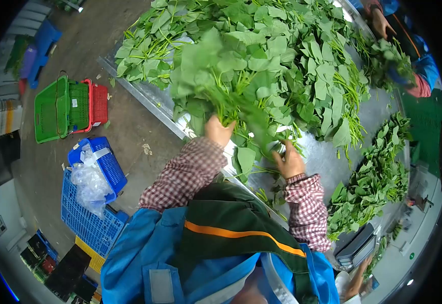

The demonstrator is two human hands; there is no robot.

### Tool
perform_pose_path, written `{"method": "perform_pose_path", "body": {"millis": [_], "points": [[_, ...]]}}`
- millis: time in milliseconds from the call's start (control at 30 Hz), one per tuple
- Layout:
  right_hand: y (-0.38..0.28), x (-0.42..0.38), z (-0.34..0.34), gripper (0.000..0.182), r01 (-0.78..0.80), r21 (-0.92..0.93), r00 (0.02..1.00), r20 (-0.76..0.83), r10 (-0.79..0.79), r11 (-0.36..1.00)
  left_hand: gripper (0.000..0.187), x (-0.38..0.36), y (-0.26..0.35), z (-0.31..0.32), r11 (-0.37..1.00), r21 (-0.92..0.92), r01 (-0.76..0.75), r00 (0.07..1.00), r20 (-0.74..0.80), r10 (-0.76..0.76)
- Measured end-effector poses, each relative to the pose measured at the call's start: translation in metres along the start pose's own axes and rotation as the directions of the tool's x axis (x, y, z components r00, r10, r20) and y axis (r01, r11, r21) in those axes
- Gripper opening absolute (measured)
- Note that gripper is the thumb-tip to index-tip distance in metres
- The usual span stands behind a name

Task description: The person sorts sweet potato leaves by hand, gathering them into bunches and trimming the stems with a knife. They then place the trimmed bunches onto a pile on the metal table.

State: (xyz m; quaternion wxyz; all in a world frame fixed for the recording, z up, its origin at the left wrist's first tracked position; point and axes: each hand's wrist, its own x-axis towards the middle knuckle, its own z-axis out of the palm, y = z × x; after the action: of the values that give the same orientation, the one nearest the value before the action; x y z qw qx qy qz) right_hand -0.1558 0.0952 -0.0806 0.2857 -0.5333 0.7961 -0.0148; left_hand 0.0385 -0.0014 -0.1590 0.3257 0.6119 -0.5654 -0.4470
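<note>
My left hand (220,130) is closed round the stems of a bunch of leafy greens (216,76), whose leaves fan out above it and are partly blurred. To its right, my right hand (290,161) is by some stems at the near edge of the leaf pile, its thumb and fingers bent together; what lies between them is too small to name. A large heap of leafy greens (312,55) covers much of the metal table (312,152) beyond both hands.
More greens (373,177) lie in a row at the table's right. Co-workers' hands (380,25) hold greens at the upper right. On the floor at left stand a green basket (51,111), a red basket (98,104), and a blue basket (110,169) with clear plastic bags (89,182).
</note>
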Motion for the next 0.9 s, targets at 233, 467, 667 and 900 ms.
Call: {"method": "perform_pose_path", "body": {"millis": [233,467,667,900], "points": [[-0.083,0.029,-0.006,0.023,-0.142,0.989,0.977,0.145,-0.157,0.035,0.014,-0.027,0.070,-0.058,0.690,-0.600,0.406,0.888,0.436,-0.143],[-0.033,0.030,-0.018,0.026,-0.199,0.980,0.968,0.194,-0.161,-0.016,0.016,-0.024,0.072,-0.068,0.533,-0.685,0.496,0.859,0.477,-0.187],[-0.091,0.010,-0.016,0.029,-0.106,0.979,0.950,0.152,-0.273,0.175,0.013,-0.031,0.075,-0.064,0.728,-0.542,0.421,0.839,0.537,-0.085],[-0.055,0.038,-0.050,0.013,0.292,0.955,0.905,-0.292,0.311,0.048,0.017,-0.042,0.062,-0.080,0.918,-0.284,0.278,0.802,0.595,-0.059]]}}
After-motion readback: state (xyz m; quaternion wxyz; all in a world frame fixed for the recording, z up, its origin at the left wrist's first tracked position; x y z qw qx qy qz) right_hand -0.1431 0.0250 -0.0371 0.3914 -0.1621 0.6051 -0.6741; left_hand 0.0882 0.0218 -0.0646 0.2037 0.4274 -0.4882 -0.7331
